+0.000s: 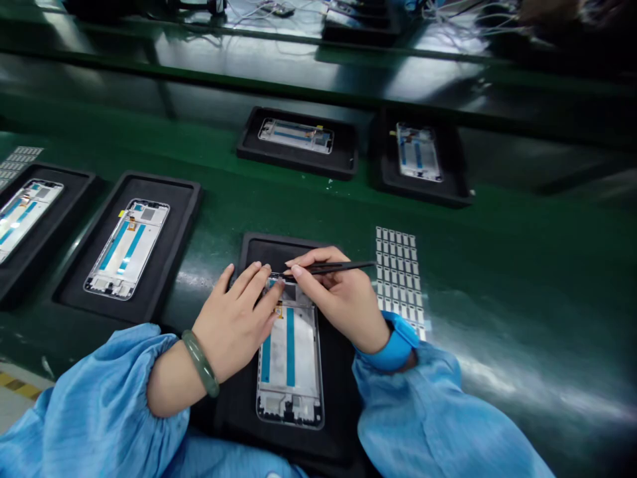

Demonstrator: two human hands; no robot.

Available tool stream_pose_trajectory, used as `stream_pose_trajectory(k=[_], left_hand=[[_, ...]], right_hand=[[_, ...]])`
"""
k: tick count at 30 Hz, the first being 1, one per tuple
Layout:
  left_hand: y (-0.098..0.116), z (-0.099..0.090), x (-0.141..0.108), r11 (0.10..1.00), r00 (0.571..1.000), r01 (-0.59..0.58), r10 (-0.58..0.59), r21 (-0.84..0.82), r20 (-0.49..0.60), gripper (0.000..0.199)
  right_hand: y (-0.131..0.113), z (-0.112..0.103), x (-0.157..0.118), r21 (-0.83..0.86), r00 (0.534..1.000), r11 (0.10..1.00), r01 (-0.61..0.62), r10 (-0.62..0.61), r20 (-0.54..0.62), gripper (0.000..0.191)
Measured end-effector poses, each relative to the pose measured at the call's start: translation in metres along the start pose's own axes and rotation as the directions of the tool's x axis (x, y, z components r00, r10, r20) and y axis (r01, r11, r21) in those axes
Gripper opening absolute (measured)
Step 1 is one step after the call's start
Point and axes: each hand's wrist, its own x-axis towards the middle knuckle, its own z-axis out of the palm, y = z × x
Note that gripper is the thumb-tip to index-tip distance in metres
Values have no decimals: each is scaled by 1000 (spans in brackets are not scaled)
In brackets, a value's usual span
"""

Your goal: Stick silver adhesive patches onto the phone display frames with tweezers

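Note:
A phone frame point(303, 358) with two blue strips lies in a black tray point(259, 249) right before me. My left hand point(236, 315) rests over its upper left part, fingers stretched out and apart, the fingertips near the top edge. In my right hand point(343, 292) is a pair of black tweezers point(341, 266), pinched between thumb and fingers. Their tips point left at the frame's top edge, close to my left fingertips. Whatever is at the tips is hidden or too small to make out.
A sheet of small pale parts point(398, 265) lies right of the tray on the green table point(497, 279). Left stands another tray point(192, 199) with a phone frame point(132, 245), and one more beyond it. Two further trays point(298, 166) with frames stand at the back, below a shelf.

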Motion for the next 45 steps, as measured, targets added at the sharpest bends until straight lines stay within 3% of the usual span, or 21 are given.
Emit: stream_pose_trajectory(k=[45], left_hand=[[1,2,1,1000,999,5,-6,-10,-43,35]], right_hand=[[-1,2,-1,-154,997,985,74,-76,-7,5]])
